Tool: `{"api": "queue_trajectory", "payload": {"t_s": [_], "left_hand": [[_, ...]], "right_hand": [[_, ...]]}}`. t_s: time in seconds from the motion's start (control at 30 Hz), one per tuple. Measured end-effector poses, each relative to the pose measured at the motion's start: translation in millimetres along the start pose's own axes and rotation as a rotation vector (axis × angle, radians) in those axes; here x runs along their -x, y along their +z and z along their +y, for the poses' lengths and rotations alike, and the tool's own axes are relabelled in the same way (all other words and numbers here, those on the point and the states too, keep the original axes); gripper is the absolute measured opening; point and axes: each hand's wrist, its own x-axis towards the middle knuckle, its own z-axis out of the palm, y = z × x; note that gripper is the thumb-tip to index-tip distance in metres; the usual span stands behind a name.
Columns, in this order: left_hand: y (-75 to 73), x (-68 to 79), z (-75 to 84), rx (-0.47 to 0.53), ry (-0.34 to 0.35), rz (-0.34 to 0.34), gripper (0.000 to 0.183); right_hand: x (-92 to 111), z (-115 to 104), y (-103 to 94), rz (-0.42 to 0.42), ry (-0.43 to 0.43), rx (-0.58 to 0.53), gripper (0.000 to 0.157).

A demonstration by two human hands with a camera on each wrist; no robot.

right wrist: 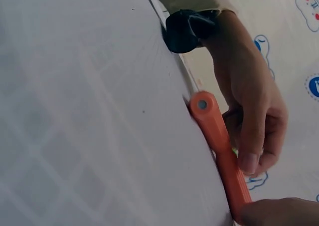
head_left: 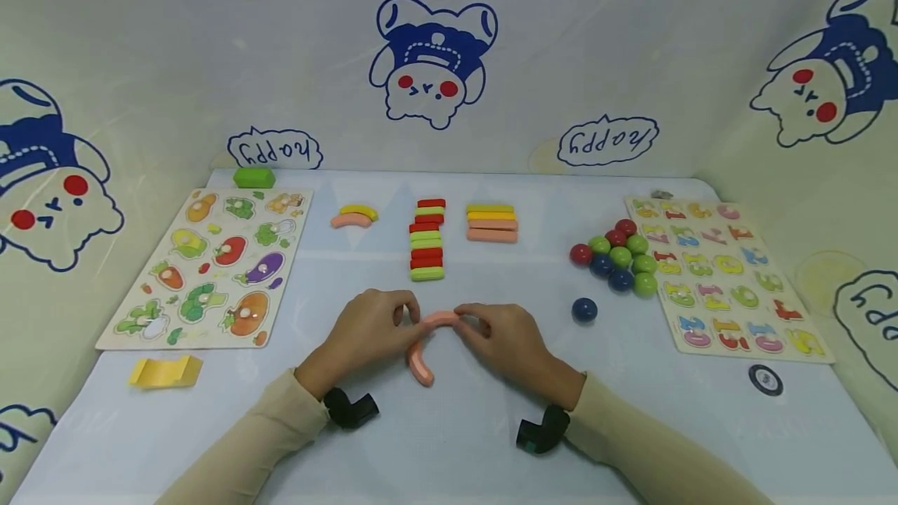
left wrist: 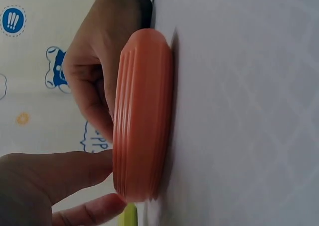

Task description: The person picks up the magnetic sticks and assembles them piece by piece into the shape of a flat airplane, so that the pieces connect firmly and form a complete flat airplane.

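Note:
In front of me, two curved pink magnetic rods meet end to end as a bent arc on the table. My left hand (head_left: 375, 333) pinches around the joint, where the upper curved rod (head_left: 443, 319) meets the lower curved rod (head_left: 419, 365). At the other end of the upper one, my right hand (head_left: 512, 345) grips the tip between thumb and fingers. The lower rod fills the middle of the left wrist view, its ribbed side showing. A round metal disc (right wrist: 203, 105) shows in its free end in the right wrist view.
Beyond the hands lie a stack of red and green rods (head_left: 426, 240), yellow and pink straight rods (head_left: 493, 223) and a curved pair (head_left: 354, 216). Several coloured balls (head_left: 620, 257) and one blue ball (head_left: 585, 310) sit right. Puzzle boards (head_left: 210, 267) (head_left: 730, 279) flank both sides.

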Motion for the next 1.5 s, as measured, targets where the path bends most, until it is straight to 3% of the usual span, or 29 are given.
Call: {"api": "queue_trajectory", "payload": {"t_s": [0.17,0.37,0.67,0.87,0.97,1.23,1.5], "left_hand": [[6.8,-1.6,-0.3,0.051,0.099,0.015,0.035],[12.5,-1.4,2.1,0.098,0.159,0.04,0.023],[15.9,-3.9,-13.8,0.174,0.126,0.069,0.018],[10.5,-5.0,-29.5,0.135,0.096,0.156,0.021],[9.4,-6.2,-34.0,0.125,0.087,0.165,0.026],[13.3,-8.6,-36.3,0.113,0.074,0.17,0.024],[13.2,-5.7,-34.3,0.099,0.078,0.143,0.025]], "right_hand": [[-0.1,-1.9,-0.7,-0.068,-0.061,-0.006,0.027],[-0.8,-2.8,-1.3,-0.074,-0.07,-0.013,0.029],[-1.6,-3.0,-2.0,-0.084,-0.046,-0.011,0.026],[-2.8,-1.4,-2.9,-0.064,-0.008,-0.042,0.023],[-6.5,0.7,-3.9,-0.06,0.021,-0.049,0.021],[-41.6,7.6,-3.8,-0.053,0.09,-0.059,0.024],[-69.7,17.5,11.4,-0.024,0.103,-0.107,0.027]]}}
